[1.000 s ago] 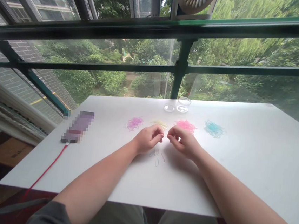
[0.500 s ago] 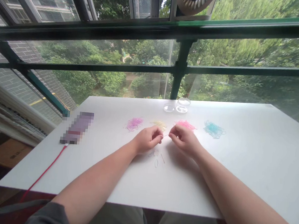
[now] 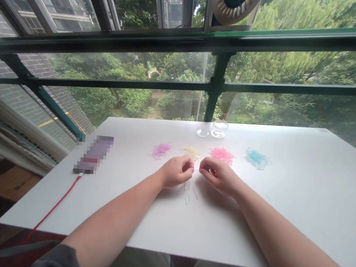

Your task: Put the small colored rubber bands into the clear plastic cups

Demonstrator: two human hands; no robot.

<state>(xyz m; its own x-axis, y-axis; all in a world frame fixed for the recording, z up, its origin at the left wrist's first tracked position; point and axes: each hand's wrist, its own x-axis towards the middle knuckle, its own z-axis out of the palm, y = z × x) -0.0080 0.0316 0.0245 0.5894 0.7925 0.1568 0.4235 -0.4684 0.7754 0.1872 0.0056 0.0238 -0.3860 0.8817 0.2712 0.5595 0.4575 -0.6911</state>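
pinching a thin pale strand (image 3: 196, 170) at its two ends, the left hand (image 3: 176, 172) and the right hand (image 3: 219, 176) face each other above the white table (image 3: 301, 195), each thumb pressed to its fingertips. taking the strand as the clock's centre and the window as twelve, the left hand is at nine and the right at three.

so little strand shows between the grips that either end could probably slip out if the fingertips loosened. pulled too hard, it might snap or spring away, though how much it stretches cannot be told.

a few loose bands (image 3: 188, 187) lie near, at six o'clock; a dropping wrist could scatter them. the yellow pile (image 3: 191, 152) at eleven and the pink pile (image 3: 222, 154) at two lie just beyond the knuckles, so a careless forward push could drag or mix them.
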